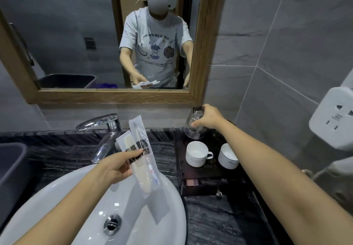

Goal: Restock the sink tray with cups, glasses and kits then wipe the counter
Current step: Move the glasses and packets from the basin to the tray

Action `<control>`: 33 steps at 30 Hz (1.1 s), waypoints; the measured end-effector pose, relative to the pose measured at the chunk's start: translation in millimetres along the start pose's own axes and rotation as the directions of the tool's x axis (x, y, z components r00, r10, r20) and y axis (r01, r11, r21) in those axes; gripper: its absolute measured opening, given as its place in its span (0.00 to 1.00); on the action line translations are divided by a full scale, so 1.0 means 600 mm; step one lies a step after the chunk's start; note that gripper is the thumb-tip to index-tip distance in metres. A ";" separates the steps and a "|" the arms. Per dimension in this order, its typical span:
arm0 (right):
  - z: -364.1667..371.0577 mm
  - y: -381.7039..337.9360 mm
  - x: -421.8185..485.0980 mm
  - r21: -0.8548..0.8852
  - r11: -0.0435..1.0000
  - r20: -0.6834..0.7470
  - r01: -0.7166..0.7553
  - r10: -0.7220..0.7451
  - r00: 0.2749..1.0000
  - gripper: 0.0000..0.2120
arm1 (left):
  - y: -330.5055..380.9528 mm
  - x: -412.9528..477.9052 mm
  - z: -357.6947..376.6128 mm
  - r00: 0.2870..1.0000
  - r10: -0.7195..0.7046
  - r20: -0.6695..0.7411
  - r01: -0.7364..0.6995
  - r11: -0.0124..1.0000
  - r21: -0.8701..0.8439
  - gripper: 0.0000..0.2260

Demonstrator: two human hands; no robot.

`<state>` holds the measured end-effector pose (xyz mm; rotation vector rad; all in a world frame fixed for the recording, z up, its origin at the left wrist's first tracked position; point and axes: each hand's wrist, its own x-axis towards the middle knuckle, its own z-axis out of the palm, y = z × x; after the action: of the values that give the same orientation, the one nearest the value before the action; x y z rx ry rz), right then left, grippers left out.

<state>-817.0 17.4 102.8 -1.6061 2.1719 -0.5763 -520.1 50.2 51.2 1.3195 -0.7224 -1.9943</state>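
Observation:
A dark tray (210, 170) sits on the black marble counter (210, 216) to the right of the sink. Two white cups (196, 154) (228, 156) stand upright on it. My right hand (208, 117) grips a clear glass (194, 124), tilted, in the air above the tray's far end. My left hand (122, 165) holds several wrapped toiletry kits (142, 153) fanned out over the white basin (95, 197); one clear packet shows a toothbrush and small tube.
A chrome faucet (104, 130) stands behind the basin. A wood-framed mirror (114, 96) hangs above. A white wall socket unit (334, 118) and cord are at the right. A dark bin (11, 160) sits at the left edge.

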 end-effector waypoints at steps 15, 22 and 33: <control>0.071 0.049 0.059 -0.131 0.991 0.096 -0.037 0.050 0.994 0.42 | -0.019 0.068 0.041 0.997 -0.074 -0.003 0.074 0.991 0.115 0.05; 0.072 0.052 0.074 -0.197 0.980 0.123 -0.006 0.031 0.992 0.42 | -0.028 0.090 0.046 0.996 -0.090 0.012 0.089 0.990 0.107 0.03; 0.072 0.051 0.077 -0.206 0.978 0.163 -0.002 0.037 0.986 0.40 | -0.038 0.116 0.032 0.993 -0.117 -0.008 0.117 0.986 0.118 0.05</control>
<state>-831.9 -22.9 47.1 -1.6683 2.1766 -0.2068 -563.4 14.4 0.6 1.4628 -0.7897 -2.0702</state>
